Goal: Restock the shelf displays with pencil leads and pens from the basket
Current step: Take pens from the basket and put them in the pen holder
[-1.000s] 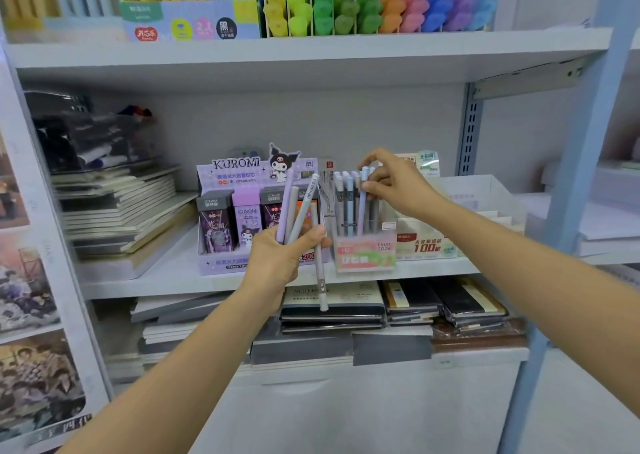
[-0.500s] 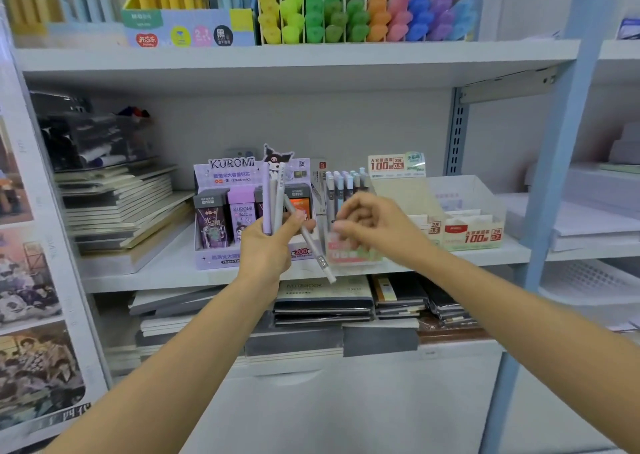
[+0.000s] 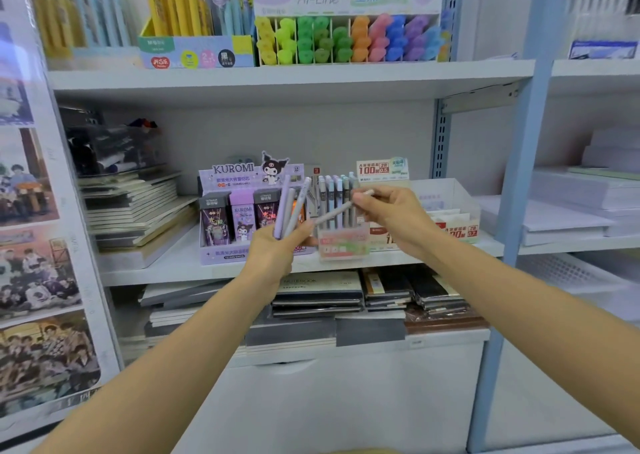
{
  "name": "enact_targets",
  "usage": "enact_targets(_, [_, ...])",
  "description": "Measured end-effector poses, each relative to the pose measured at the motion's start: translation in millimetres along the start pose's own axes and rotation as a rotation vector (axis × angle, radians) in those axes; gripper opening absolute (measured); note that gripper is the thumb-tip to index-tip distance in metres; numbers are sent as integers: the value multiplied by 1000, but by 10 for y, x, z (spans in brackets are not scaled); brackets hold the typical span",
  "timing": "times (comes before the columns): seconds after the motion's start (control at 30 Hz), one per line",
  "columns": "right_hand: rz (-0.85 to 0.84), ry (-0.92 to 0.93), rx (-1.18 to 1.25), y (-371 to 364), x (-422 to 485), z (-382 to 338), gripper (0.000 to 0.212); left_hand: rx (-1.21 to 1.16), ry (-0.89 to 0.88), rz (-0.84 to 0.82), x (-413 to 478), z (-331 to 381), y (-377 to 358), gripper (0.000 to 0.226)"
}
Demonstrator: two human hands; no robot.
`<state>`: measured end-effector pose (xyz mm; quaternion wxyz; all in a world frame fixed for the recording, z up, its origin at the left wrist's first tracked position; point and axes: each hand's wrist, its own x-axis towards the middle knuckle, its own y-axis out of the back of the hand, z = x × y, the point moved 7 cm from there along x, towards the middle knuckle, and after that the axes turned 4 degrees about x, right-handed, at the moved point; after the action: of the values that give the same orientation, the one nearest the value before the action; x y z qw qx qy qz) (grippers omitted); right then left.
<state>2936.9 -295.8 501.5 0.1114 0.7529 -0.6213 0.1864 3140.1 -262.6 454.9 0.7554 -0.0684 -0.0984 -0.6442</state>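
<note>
My left hand [image 3: 277, 249] grips a small bunch of pens [image 3: 291, 208], lilac and grey, fanned upward in front of the purple Kuromi lead display [image 3: 242, 190]. My right hand [image 3: 391, 218] pinches one pale pen [image 3: 334, 211] by its upper end; the pen slants down-left toward my left hand. Behind both hands a pink-fronted pen display box [image 3: 343, 246] holds several upright blue and grey pens [image 3: 334, 190] on the middle shelf [image 3: 166, 270]. The basket is out of view.
A clear lead box with "100" labels [image 3: 450, 208] stands right of the pen box. Stacked notebooks [image 3: 135, 211] lie at the shelf's left, more notebooks [image 3: 322, 294] below. Highlighters [image 3: 346, 38] and yellow pens [image 3: 180, 10] fill the top shelf. A blue upright post [image 3: 516, 190] stands right.
My right hand left the pen box, came back to my left hand, and now draws one pen out of the bunch. The camera moved closer and tilted up.
</note>
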Motion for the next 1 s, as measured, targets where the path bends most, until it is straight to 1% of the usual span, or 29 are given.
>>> enact_targets(0.13, [-25, 69, 13, 25, 161, -232, 22, 16, 16, -34, 7, 0, -66, 27])
enact_targets(0.2, [23, 123, -5, 125, 278, -383, 27, -40, 15, -59, 53, 33, -70, 31])
enact_targets(0.3, [160, 252, -190, 340, 460, -611, 28, -49, 12, -58, 128, 80, -45, 34])
enact_targets(0.4, [210, 341, -393, 424, 580, -652, 26, -70, 3, -57, 199, 86, -41, 28])
enact_targets(0.5, [161, 333, -526, 380, 643, -464, 26, -69, -28, -88, 254, 51, -59, 25])
enact_targets(0.7, [68, 301, -644, 241, 757, -151, 30, -17, -13, -129, 347, -124, -78, 28])
enact_targets(0.8, [-10, 273, -713, 202, 810, -104, 34, -74, 2, -139, 383, -202, -70, 27])
enact_targets(0.93, [-62, 227, -738, 234, 879, -116, 37, -108, -10, -149, 424, -239, -39, 25])
enact_targets(1.0, [-67, 241, -727, 205, 895, -128, 40, -99, -14, -151, 436, -251, -31, 25])
